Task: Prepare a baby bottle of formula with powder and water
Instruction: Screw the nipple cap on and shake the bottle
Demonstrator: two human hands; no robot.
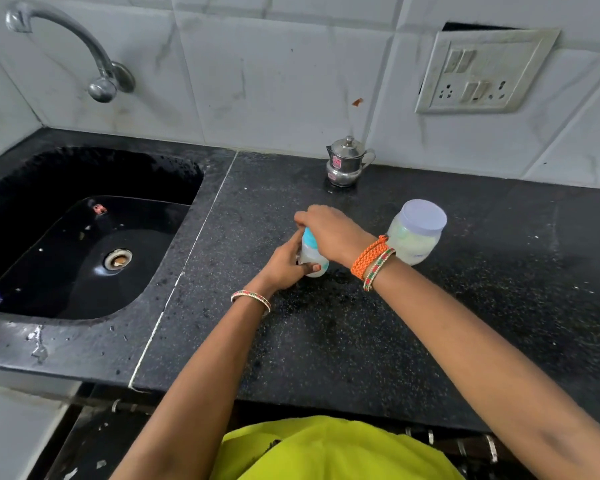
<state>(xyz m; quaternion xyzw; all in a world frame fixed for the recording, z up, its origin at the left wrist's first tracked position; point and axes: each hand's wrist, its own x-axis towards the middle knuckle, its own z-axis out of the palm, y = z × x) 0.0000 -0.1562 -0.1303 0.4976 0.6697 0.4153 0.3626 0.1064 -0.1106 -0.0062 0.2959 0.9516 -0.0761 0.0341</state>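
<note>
The bottle [313,258] stands upright on the tabletop [361,341], long axis vertical, just left of the closed jar [417,233]. The left hand [284,268] has its fingers clamped round the body from the left, while the right hand [329,230] sits directly above, fingers closed over the blue cap [309,239]. Any twist would likely turn about that vertical axis, the left hand bracing.
</note>
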